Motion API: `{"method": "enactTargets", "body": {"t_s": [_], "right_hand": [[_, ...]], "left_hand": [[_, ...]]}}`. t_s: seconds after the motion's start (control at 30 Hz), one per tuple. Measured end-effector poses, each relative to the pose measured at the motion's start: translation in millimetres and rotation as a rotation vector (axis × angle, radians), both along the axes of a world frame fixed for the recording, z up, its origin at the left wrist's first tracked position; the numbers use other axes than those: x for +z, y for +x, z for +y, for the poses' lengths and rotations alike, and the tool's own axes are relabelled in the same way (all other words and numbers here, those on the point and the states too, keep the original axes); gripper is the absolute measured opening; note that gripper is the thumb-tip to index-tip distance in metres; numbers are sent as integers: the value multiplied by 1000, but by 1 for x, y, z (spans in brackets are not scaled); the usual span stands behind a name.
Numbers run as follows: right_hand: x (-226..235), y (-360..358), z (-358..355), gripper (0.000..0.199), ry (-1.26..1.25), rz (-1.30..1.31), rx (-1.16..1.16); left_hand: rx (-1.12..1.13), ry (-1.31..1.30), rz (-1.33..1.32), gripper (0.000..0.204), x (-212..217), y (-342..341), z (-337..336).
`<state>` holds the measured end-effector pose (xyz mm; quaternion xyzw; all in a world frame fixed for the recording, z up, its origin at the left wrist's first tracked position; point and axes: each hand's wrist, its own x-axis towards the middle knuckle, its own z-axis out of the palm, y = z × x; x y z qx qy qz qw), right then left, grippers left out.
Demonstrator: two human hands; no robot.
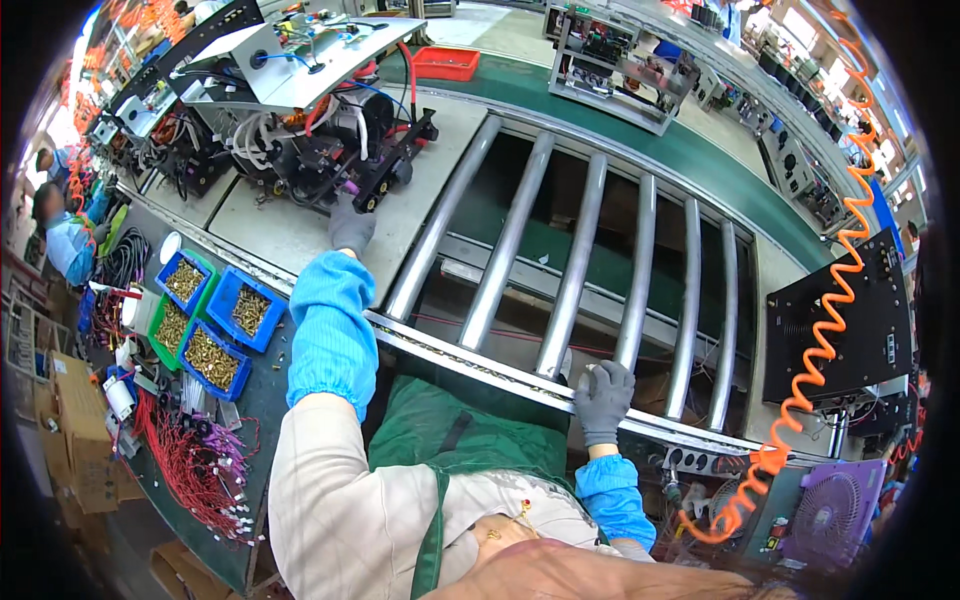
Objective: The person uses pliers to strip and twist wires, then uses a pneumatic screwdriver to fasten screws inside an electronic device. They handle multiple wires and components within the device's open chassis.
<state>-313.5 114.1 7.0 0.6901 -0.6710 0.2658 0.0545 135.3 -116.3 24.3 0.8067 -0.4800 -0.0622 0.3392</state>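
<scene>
My left hand (350, 222), in a grey glove, reaches to the low front of an open machine assembly (320, 150) full of wires, hoses and black parts. Its fingers are bent together against the unit, close to a small purple piece (349, 187). What they grip is too small to make out. On the near metal rail (480, 365) of a roller conveyor lies my right hand (603, 395), also grey-gloved, with its fingers curled over the edge. Blue sleeve covers are on both forearms.
Steel rollers (573, 265) span an open frame right of the machine. Blue bins (245, 308) of brass fittings and red wire bundles (180, 450) lie at left. An orange coiled hose (835, 300) hangs before a black panel (850, 325). A purple fan (832, 510) is lower right. Others work far left.
</scene>
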Motion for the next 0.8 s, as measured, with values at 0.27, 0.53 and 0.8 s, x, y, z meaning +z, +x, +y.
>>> {"method": "enactTargets", "body": {"t_s": [0.27,0.53,0.8], "right_hand": [[-6,-4,0,19,-19,-37,7],[80,10,-53,33,-291,-74,206],[240,38,-112,41,-633,279,187]], "left_hand": [[-299,-122,-25,59,-31,-88,19],[-704,154,-3,70,-16,-221,62],[-1068,219,95,79,32,-317,115]]}}
